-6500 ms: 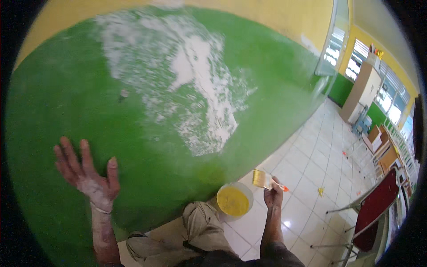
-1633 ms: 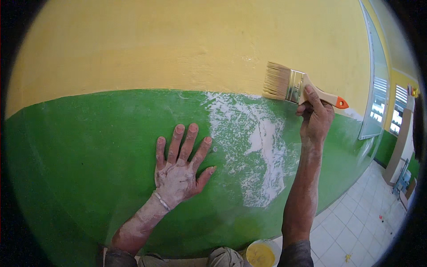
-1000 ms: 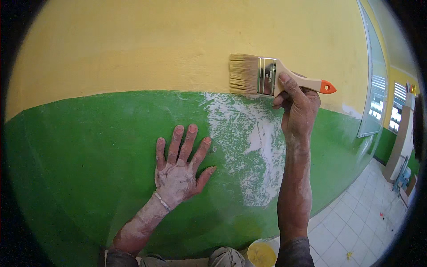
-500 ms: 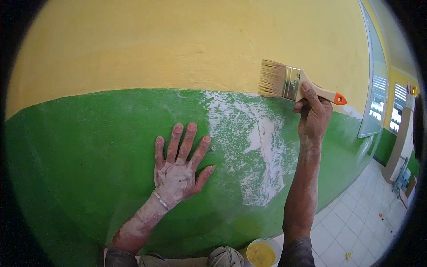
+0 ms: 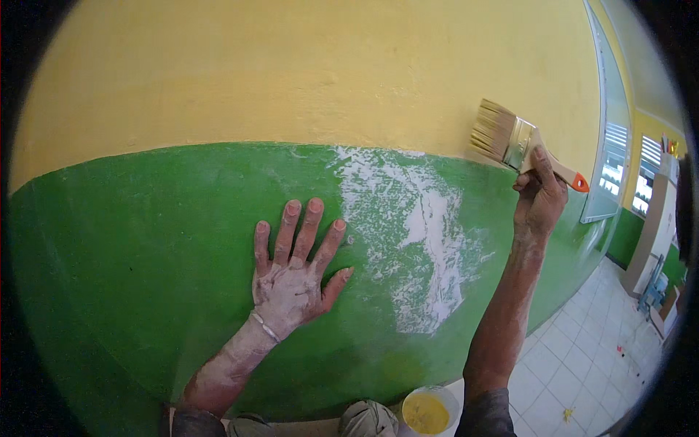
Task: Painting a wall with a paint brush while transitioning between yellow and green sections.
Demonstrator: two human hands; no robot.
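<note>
My left hand (image 5: 291,280) lies flat against the green lower wall (image 5: 182,233), its fingers spread and its skin dusted white. Up at the right, my right hand (image 5: 540,197) grips a wide paintbrush (image 5: 502,135) by its pale wooden handle, which ends in an orange tip. The bristles point up and left, near the line where green meets the yellow upper wall (image 5: 291,80); I cannot tell whether they touch it. A rough white patch (image 5: 426,233) marks the green wall between my hands.
A white bucket (image 5: 429,411) with yellow inside stands on the floor by my knee (image 5: 368,419). White floor tiles (image 5: 550,364) run along the wall at the right. Farther right are a framed white board (image 5: 611,131), a louvred window (image 5: 646,175) and a pale upright column (image 5: 652,233).
My right hand has moved the paintbrush to the right and tilted it, away from the top of the white patch. My left hand has stayed in place on the wall.
</note>
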